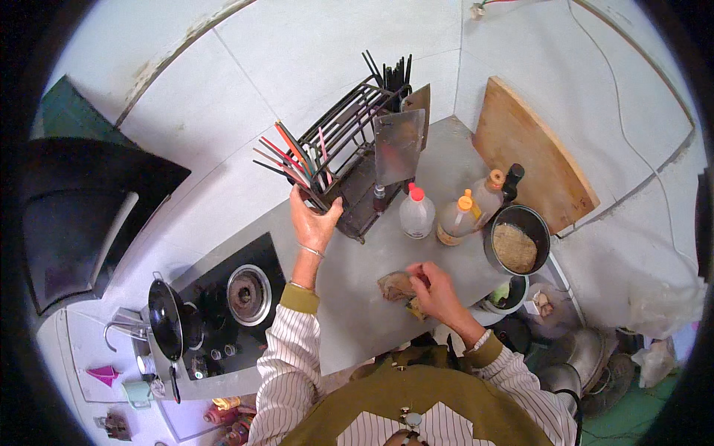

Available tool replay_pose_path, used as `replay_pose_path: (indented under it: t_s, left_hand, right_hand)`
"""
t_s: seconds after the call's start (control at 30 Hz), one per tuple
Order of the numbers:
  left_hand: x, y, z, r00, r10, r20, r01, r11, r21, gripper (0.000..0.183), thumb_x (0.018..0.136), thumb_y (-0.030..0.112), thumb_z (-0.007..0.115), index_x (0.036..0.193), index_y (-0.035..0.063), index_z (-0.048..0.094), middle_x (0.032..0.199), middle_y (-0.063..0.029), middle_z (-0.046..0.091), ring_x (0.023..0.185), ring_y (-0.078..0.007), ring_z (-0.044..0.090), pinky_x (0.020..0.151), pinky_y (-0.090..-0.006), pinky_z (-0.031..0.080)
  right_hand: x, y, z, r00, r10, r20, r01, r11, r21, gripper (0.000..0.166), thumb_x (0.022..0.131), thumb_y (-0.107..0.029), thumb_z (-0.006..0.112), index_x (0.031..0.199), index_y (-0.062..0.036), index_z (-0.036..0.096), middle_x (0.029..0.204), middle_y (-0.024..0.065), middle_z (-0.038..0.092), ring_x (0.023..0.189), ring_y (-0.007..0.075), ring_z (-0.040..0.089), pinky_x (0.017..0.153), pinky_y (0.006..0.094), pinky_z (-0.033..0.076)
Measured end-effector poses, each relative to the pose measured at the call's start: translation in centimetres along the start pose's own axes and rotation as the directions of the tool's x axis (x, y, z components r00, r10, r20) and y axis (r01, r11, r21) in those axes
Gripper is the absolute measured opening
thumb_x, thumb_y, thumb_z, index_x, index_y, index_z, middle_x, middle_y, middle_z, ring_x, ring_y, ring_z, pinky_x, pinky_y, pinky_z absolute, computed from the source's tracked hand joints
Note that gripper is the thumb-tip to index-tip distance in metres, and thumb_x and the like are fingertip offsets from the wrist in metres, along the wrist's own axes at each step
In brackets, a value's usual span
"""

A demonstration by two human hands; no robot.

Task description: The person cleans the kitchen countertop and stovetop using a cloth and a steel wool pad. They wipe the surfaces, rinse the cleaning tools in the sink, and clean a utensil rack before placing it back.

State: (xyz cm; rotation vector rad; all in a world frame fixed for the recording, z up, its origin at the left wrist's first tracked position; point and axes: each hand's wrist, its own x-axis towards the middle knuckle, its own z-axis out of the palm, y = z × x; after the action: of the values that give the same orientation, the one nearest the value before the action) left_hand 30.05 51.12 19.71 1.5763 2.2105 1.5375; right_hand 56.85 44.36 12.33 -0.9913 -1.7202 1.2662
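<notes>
My left hand (314, 222) grips the near end of a black metal kitchen rack (357, 120), its thumb and fingers spread around the corner. Beside those fingers, a holder in the rack contains several chopsticks (287, 139) in mixed colours. A small dark bottle (379, 199) and a clear plastic panel (399, 146) are at the rack's front side. Lower right, over the grey countertop (351, 312), my right hand (438, 289) has its fingers bent onto a crumpled brown cloth (395, 286). Part of the cloth is hidden under the hand.
Bottles with a red cap (416, 214) and a yellow cap (454, 220) stand right of the rack. Beyond them are a dark pot (516, 245) and a wooden cutting board (530, 150) leaning on the wall. A gas stove (248, 295) and a wok (165, 318) lie to the left.
</notes>
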Motion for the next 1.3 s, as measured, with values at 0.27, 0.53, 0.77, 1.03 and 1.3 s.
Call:
replay_pose_path:
  t_s: [0.27, 0.53, 0.77, 1.03, 1.3]
  left_hand:
    - [-1.4, -0.3, 0.4, 0.992, -0.014, -0.126, 0.035, 0.986, 0.161, 0.08, 0.062, 0.019, 0.083, 0.123, -0.0086, 0.04, 0.11, -0.0235, 0.052, 0.103, -0.0375, 0.054, 0.091, -0.0417, 0.043]
    - [-2.7, 1.1, 0.6, 0.984, -0.151, -0.097, 0.159, 0.983, 0.088, 0.09, 0.063, 0.026, 0.084, 0.129, -0.0104, 0.034, 0.117, -0.0259, 0.047, 0.112, -0.0396, 0.047, 0.096, -0.0445, 0.038]
    - [-6.9, 1.3, 1.0, 0.992, -0.093, 0.086, 0.102, 0.989, -0.108, 0.083, 0.077, 0.023, 0.074, 0.136, -0.0116, 0.027, 0.124, -0.0236, 0.043, 0.116, -0.0314, 0.048, 0.098, -0.0393, 0.041]
    - [-11.3, 4.2, 1.1, 0.959, -0.023, 0.281, 0.072, 0.984, -0.164, 0.085, 0.077, 0.021, 0.069, 0.14, -0.0114, 0.021, 0.14, -0.0314, 0.031, 0.131, -0.0433, 0.033, 0.11, -0.0449, 0.027]
    - [-13.1, 3.9, 0.6, 0.955, -0.003, 0.297, 0.102, 0.942, -0.321, 0.075, 0.077, 0.013, 0.066, 0.14, -0.0049, 0.03, 0.142, -0.0257, 0.034, 0.132, -0.0407, 0.035, 0.109, -0.0433, 0.029]
  right_hand:
    - [5.1, -1.3, 4.5, 0.995, 0.056, 0.085, -0.052, 0.998, -0.045, 0.042, 0.083, -0.009, 0.063, 0.122, -0.0007, 0.048, 0.114, 0.0185, 0.055, 0.096, 0.0321, 0.059, 0.082, 0.0404, 0.048]
    - [12.2, -3.5, 12.6, 0.977, -0.154, -0.147, 0.127, 0.976, -0.176, 0.081, 0.079, -0.017, 0.068, 0.143, 0.001, 0.021, 0.137, 0.0268, 0.035, 0.126, 0.0429, 0.037, 0.104, 0.0468, 0.033]
    - [11.9, 0.7, 13.5, 0.946, -0.013, -0.325, -0.007, 0.998, -0.06, 0.08, 0.077, -0.022, 0.073, 0.14, -0.0024, 0.028, 0.128, 0.0175, 0.044, 0.117, 0.0314, 0.048, 0.097, 0.0402, 0.042]
    - [11.6, 7.4, 7.0, 0.973, -0.165, -0.161, 0.125, 0.965, -0.23, 0.023, 0.084, -0.006, 0.046, 0.099, -0.0033, 0.063, 0.092, 0.0145, 0.065, 0.085, 0.0311, 0.061, 0.078, 0.0403, 0.05]
    - [10.7, 12.7, 4.2, 0.987, -0.133, -0.094, 0.105, 0.96, -0.26, 0.02, 0.083, -0.002, 0.054, 0.102, 0.0019, 0.06, 0.099, 0.0196, 0.063, 0.093, 0.0376, 0.059, 0.086, 0.0434, 0.045]
